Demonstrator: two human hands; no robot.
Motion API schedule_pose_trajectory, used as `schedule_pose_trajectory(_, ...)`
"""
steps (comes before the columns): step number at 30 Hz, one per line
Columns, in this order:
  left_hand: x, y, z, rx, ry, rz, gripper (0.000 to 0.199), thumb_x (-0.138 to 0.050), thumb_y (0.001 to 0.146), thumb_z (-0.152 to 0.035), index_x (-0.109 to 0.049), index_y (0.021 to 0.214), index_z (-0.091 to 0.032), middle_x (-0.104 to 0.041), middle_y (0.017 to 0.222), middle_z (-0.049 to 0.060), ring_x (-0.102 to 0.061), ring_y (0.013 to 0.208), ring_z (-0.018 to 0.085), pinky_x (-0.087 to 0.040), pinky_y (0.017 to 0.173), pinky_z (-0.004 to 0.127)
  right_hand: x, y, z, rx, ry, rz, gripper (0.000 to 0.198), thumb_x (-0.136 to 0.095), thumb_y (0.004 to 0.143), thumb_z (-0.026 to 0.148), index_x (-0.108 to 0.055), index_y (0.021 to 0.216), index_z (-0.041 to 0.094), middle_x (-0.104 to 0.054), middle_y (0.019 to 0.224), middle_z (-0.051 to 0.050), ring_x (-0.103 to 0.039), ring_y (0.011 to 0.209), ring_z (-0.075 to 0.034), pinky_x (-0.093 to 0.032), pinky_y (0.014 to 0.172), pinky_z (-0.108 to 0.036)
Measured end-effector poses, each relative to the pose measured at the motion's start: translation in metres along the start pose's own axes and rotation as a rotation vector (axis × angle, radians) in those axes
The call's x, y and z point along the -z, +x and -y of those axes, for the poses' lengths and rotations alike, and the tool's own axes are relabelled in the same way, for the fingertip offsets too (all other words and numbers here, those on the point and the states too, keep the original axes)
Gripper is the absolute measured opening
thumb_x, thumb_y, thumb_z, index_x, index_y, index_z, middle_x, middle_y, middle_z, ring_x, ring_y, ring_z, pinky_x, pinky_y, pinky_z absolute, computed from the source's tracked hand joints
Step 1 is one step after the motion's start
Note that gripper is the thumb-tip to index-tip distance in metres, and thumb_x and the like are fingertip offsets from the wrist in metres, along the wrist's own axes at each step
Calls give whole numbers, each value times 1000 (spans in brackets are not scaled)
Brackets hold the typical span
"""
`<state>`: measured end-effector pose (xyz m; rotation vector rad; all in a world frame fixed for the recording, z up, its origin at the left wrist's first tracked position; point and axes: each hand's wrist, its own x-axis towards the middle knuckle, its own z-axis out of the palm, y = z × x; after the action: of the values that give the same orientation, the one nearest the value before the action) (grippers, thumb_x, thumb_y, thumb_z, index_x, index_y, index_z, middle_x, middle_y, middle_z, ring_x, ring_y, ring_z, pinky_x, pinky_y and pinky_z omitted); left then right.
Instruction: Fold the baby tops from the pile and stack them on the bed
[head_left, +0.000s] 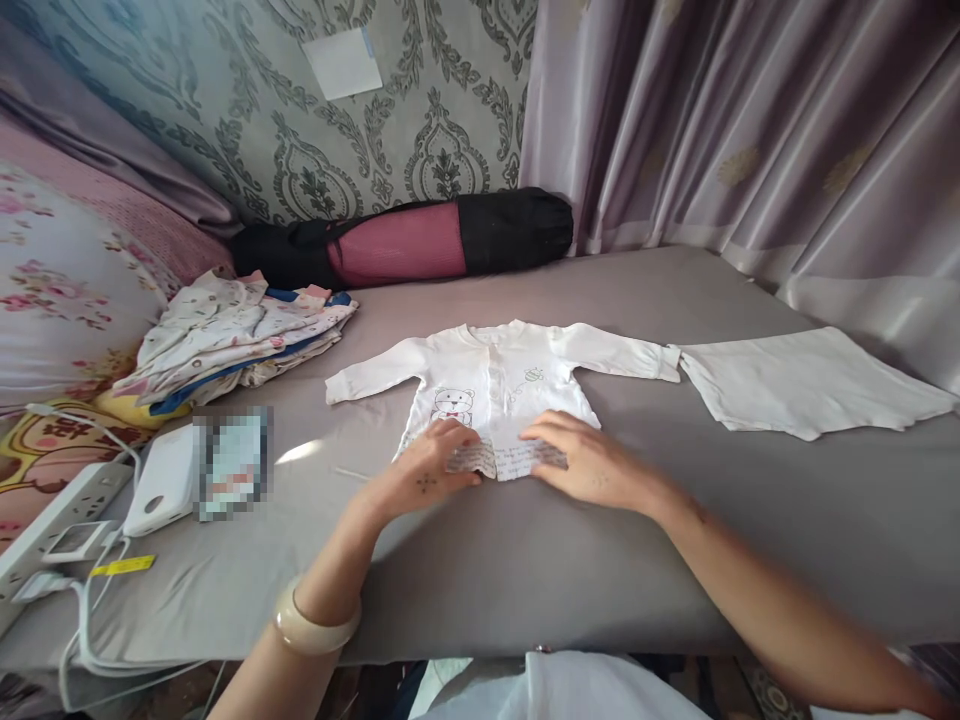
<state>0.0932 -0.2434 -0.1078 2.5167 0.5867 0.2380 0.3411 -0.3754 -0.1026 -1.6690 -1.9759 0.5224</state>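
A small white baby shirt with a bear print lies flat on the grey bed sheet, both sleeves spread out. My left hand rests flat on its lower left hem, fingers apart. My right hand presses on the lower right hem, next to a patterned strip. Neither hand grips the cloth. A pale bangle sits on my left wrist.
A white garment lies flat to the right. A stack of folded clothes sits at the left, a rolled mat in a black bag by the wall. A power bank, power strip and cables lie at the left edge. Curtains hang at the right.
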Motion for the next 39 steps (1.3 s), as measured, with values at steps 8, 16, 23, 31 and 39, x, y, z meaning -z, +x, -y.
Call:
schedule_pose_trajectory(8, -18, 24, -20, 112, 66, -31, 12, -51, 90, -25, -56, 100, -20, -62, 82, 2, -60, 77, 20, -44, 70, 31, -23, 3, 4, 37, 19, -4, 26, -51, 86, 13, -64, 106, 21, -64, 105, -7, -59, 105, -22, -47, 92, -35)
schedule_pose_trajectory(16, -18, 15, -15, 152, -134, -87, 13, -61, 87, -32, -59, 84, -20, -58, 82, 0, -54, 72, 14, -42, 66, 26, -27, 15, -11, -317, 387, -191, 43, -50, 94, 47, -40, 60, 21, -30, 55, 7, -31, 51, -9, -25, 49, -25)
schedule_pose_trajectory(23, -23, 12, -22, 65, 4, -140, 21, -52, 95, -31, -65, 83, -20, -59, 84, 3, -57, 78, 16, -44, 70, 29, -25, 15, 0, -181, 379, -314, 40, -51, 94, 46, -56, 66, 20, -48, 66, 2, -46, 61, -11, -38, 57, -25)
schedule_pose_trajectory(31, -13, 11, -31, 144, -17, -102, 35, -38, 97, -29, -67, 80, -19, -64, 75, 4, -62, 76, 17, -49, 73, 30, -17, 7, 13, 140, 144, 48, 28, -53, 97, 38, -75, 96, 22, -69, 97, -7, -63, 94, -20, -50, 84, -34)
schedule_pose_trajectory(39, -49, 36, -29, -33, 241, -150, 48, -41, 98, -40, -49, 138, -15, -43, 152, 16, -30, 146, 32, -30, 117, 51, -19, 8, -11, -11, -83, -132, 44, -31, 103, 36, -59, 133, 21, -56, 141, -11, -49, 134, -24, -39, 112, -45)
